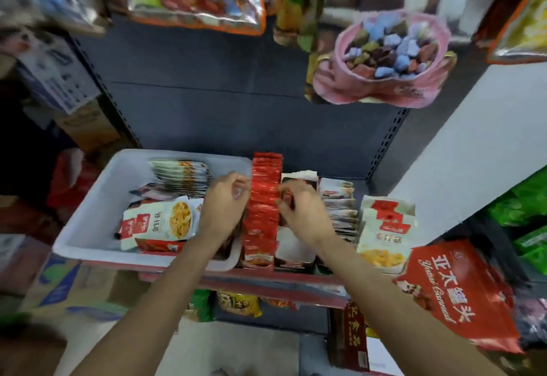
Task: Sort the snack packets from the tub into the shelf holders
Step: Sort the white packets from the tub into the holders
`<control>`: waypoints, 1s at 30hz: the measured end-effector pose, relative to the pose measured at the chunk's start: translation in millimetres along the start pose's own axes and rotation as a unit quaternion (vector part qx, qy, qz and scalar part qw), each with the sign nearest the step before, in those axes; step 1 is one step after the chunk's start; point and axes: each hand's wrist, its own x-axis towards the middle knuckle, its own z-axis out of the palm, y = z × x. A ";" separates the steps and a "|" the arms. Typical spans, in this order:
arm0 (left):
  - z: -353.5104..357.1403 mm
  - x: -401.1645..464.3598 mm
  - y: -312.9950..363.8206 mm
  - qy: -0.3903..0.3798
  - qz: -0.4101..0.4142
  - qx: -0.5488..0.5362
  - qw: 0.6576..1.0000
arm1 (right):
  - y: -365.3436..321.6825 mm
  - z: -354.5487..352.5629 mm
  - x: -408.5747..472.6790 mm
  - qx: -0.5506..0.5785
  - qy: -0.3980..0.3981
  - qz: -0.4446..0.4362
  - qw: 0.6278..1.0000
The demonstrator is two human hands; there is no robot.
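A white tub (97, 198) sits on the shelf at the left and holds white packets with noodle pictures (161, 223) and other loose packets. To its right a row of red packets (263, 206) stands upright in a shelf holder. My left hand (225, 201) touches the left side of that red row with curled fingers. My right hand (299, 206) pinches a dark red packet (288, 199) at the row's right side, over the neighbouring white holder (296, 246).
More holders to the right carry dark and white packets (340, 206) and a stack of white-and-red bags (384, 233). A big red bag (455, 292) hangs at lower right. Hanging snack bags and a pink bag (384, 58) are overhead. Cardboard boxes stand at left.
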 end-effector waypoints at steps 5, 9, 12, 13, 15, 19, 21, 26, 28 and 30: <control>-64.9 11.1 -101.3 -0.015 -0.143 0.063 0.988 | -73.2 80.7 30.7 -0.001 -0.121 -0.054 0.991; -99.4 16.2 -175.6 -0.070 -0.232 0.090 0.966 | -108.7 146.0 52.9 -0.080 -0.243 -0.092 0.962; -114.6 18.1 -199.6 -0.135 -0.260 0.126 0.948 | -119.3 185.0 64.5 -0.141 -0.311 -0.086 0.936; -116.1 20.1 -204.5 -0.150 -0.268 0.119 0.944 | -120.7 193.4 66.8 -0.147 -0.327 -0.065 0.931; -113.7 25.9 -217.3 -0.171 -0.268 0.118 0.941 | -118.9 204.3 71.4 -0.172 -0.354 -0.048 0.918; -106.4 33.7 -238.2 -0.186 -0.275 0.129 0.934 | -109.0 212.6 74.4 -0.209 -0.358 -0.038 0.909; -102.7 34.4 -247.5 -0.178 -0.286 0.132 0.932 | -106.8 215.3 72.3 -0.189 -0.332 -0.025 0.924; -103.4 34.6 -235.1 -0.151 -0.266 0.141 0.942 | -115.1 209.7 70.3 -0.178 -0.269 -0.008 0.946; -103.0 31.6 -221.7 -0.117 -0.195 0.117 0.967 | -118.3 202.6 72.4 -0.169 -0.251 0.000 0.953; -110.9 23.7 -208.1 -0.062 -0.128 0.092 0.986 | -122.1 187.1 74.3 -0.097 -0.218 0.014 0.971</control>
